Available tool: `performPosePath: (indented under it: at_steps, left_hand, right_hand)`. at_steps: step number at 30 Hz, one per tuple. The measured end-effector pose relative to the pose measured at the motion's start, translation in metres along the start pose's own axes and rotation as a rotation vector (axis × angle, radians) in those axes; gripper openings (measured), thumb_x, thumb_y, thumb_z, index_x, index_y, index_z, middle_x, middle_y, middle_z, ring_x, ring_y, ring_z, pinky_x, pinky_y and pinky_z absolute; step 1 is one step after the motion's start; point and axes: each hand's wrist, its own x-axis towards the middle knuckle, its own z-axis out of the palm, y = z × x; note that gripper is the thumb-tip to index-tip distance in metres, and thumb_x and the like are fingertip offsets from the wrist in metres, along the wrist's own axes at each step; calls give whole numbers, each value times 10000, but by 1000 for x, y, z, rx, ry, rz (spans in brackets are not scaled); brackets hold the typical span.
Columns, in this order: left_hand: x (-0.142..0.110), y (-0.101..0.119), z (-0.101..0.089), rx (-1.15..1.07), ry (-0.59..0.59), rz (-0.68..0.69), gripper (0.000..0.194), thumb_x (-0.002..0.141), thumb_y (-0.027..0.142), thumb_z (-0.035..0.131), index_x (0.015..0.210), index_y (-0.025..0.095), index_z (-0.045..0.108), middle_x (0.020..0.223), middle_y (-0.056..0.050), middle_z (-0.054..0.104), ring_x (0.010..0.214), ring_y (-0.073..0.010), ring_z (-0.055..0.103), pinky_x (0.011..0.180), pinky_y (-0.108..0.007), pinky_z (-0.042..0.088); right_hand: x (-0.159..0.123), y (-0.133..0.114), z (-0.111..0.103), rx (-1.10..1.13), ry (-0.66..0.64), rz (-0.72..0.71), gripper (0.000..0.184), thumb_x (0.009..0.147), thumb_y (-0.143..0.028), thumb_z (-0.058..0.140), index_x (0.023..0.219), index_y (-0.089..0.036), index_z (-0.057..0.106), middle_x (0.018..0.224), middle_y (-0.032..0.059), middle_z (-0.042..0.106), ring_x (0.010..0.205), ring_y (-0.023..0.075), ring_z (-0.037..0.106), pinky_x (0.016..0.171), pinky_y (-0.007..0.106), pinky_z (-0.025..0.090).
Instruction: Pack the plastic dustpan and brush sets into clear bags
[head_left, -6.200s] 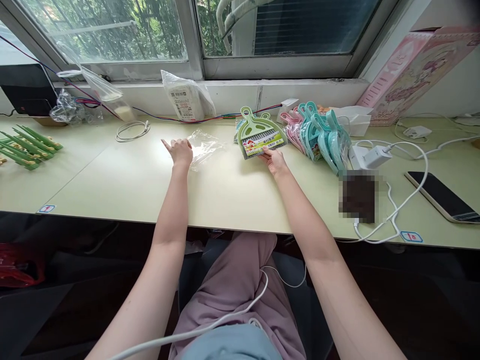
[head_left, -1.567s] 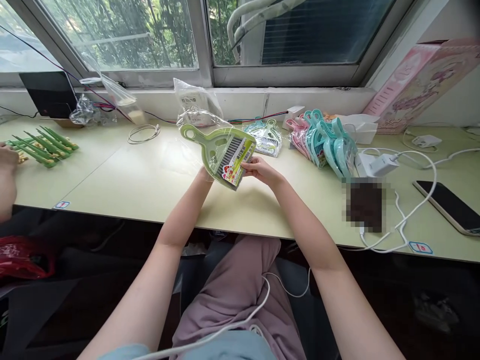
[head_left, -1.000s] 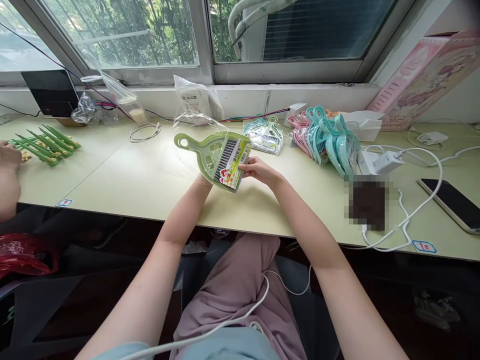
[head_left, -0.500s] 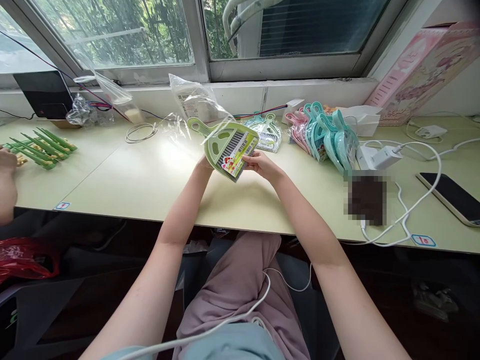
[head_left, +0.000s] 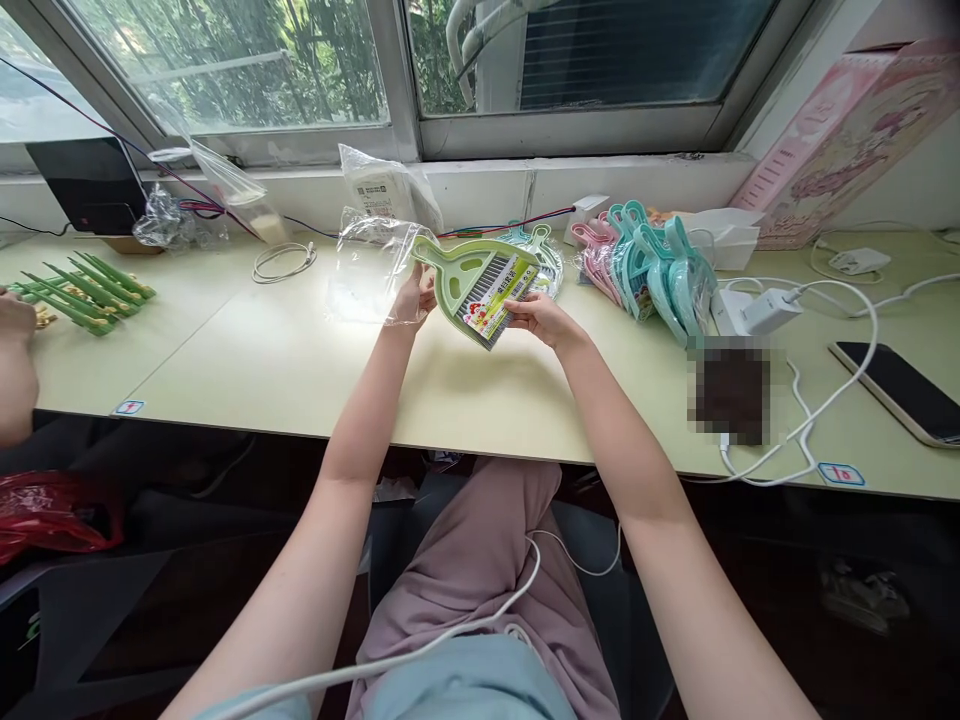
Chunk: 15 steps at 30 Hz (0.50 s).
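My right hand (head_left: 541, 318) pinches the lower edge of a green mini dustpan-and-brush set (head_left: 478, 283) with a colourful label, held just above the pale desk (head_left: 285, 360). My left hand (head_left: 418, 296) is closed on a clear plastic bag (head_left: 369, 270) that hangs to the left of the set's handle. The handle points up and left. Behind the green set lies a teal set in a bag (head_left: 546, 262), partly hidden.
A stack of pink and teal dustpan sets (head_left: 645, 272) stands at right, then white chargers and cables (head_left: 757, 310) and a phone (head_left: 896, 378). Green sticks (head_left: 82, 290) and another person's hand (head_left: 15, 350) are at far left. Bags lie along the window sill.
The clear bag has come off toward the left of the green set, gripped by my left hand. The set moved slightly right and farther from me.
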Motion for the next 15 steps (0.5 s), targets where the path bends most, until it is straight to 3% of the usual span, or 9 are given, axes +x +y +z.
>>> performPosePath:
  at_steps: [5,8,10,12,15]
  left_hand:
    - [7,2,-7,-26,100,-7,441,929,553,551,1238,247,477,779,16,571,428,-41,450,459,-210,402]
    - [9,4,-10,-39,102,-35,266,991,463,463,1149,256,517,798,8,605,373,-26,329,395,-207,328]
    - [10,3,-13,-42,91,-53,256,1012,428,404,1125,239,535,761,4,609,357,-31,290,377,-213,305]
    - [12,0,-15,-15,102,-68,274,1008,414,406,1136,215,544,665,19,570,357,-46,317,396,-218,330]
    - [16,-7,-17,56,114,-3,286,957,355,506,1188,193,555,606,21,557,488,-117,540,552,-260,478]
  right_hand:
    - [4,0,-2,4,53,-34,174,772,-144,766,915,-150,667,909,79,777,897,217,745,945,439,604]
    - [6,2,-4,4,66,-46,215,764,-160,779,945,-167,661,894,63,778,889,215,747,941,444,608]
    - [6,2,-4,0,56,-31,225,768,-160,776,960,-170,660,883,58,778,877,214,750,938,447,610]
    - [4,2,-2,-8,31,-9,200,778,-145,764,950,-160,664,890,69,777,870,213,751,935,438,612]
    - [-2,0,2,-32,-23,28,153,781,-121,751,915,-137,679,928,93,777,858,208,749,916,414,618]
